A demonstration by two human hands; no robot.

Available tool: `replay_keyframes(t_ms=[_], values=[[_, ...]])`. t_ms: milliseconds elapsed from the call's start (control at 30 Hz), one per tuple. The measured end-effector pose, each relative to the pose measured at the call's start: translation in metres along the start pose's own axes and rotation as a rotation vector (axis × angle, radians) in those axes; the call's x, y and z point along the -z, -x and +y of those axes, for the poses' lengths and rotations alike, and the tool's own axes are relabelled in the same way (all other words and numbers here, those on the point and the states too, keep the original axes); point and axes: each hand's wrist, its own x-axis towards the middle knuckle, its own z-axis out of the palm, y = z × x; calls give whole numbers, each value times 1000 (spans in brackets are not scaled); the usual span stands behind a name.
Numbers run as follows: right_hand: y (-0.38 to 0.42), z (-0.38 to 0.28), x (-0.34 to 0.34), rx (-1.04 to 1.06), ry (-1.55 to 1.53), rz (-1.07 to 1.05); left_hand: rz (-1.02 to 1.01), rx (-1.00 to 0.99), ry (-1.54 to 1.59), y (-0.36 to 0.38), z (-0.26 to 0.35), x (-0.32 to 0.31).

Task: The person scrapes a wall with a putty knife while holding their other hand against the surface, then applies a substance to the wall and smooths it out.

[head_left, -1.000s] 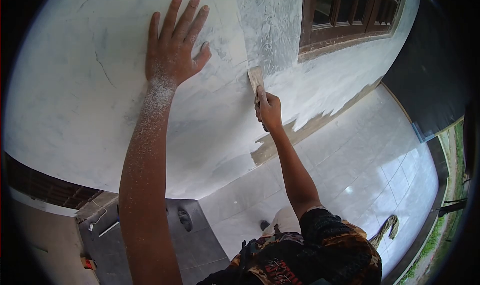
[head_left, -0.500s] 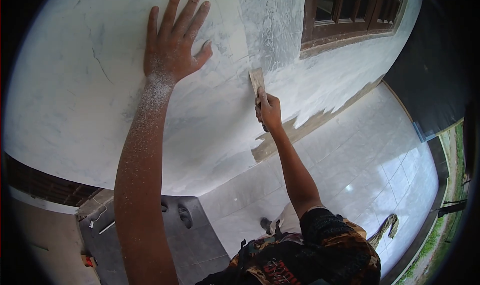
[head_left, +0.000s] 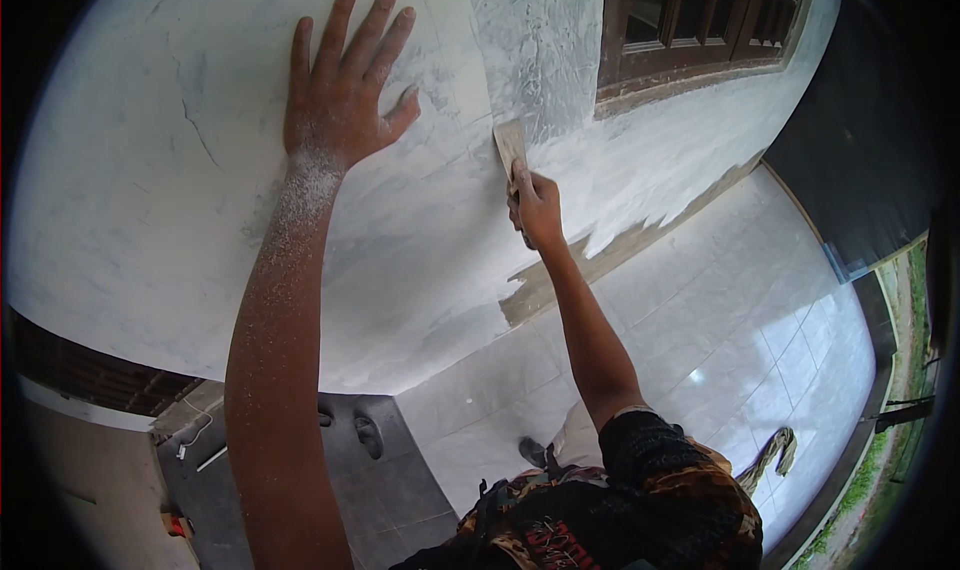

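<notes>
My left hand lies flat against the white, patchy wall, its fingers spread and its wrist dusted with pale powder. Lower and to the right, my right hand is wrapped round the handle of a putty knife. The blade points up and meets the wall at the border between a smooth white area and a greyer, rougher patch. Most of the handle is hidden in my fist.
A brown wooden window is set in the wall at upper right. Bare grey cement runs along the wall's foot. Below are pale floor tiles, a dark lower floor with a shoe, and a crumpled cloth.
The putty knife has shifted very slightly up and left in view, with my right hand. My left hand keeps its place on the wall.
</notes>
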Motion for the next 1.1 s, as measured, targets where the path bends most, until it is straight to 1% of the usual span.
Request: replay_keyframes(t_ms=[67, 200, 267, 333, 400, 467, 533, 667, 733, 767, 833, 867, 900, 1000, 1067, 1100], values=[[5, 11, 1, -30, 68, 16, -3, 0, -19, -1, 1, 0], [7, 11, -4, -49, 93, 29, -19, 6, -41, 0, 2, 0], [4, -6, -13, 8, -2, -2, -7, 5, -26, 1, 1, -2], [8, 6, -12, -15, 21, 14, 18, 0, -18, -1, 0, -2], [21, 18, -14, -50, 90, 57, -1, 0, -9, 1, 1, -3], [18, 21, -14, -39, 80, 61, 6, 1, -10, -1, 0, -3], [18, 3, -19, -20, 58, 76, 3, 4, -6, 2, 2, -4], [20, 12, -21, -27, 29, 63, -1, 5, -5, 2, 1, -5], [33, 20, -20, -118, 82, 51, 6, 0, -6, 0, 0, -4], [28, 23, -19, -117, 83, 52, 5, 2, -10, -1, 0, -3], [22, 4, -28, -28, 32, 77, -8, 3, -11, 1, 2, -2], [18, -4, -30, -56, -36, 39, 0, 1, -21, 1, 3, -1], [20, 1, -30, -58, -39, 39, 13, -2, -33, 0, 2, 0], [29, 16, -30, -55, 4, 62, 13, 2, -15, 1, 1, -3], [35, 19, -29, -160, 90, 71, 18, 3, -9, 0, 0, -3], [33, 14, -28, -160, 94, 75, 13, 8, -1, 0, 1, -3]])
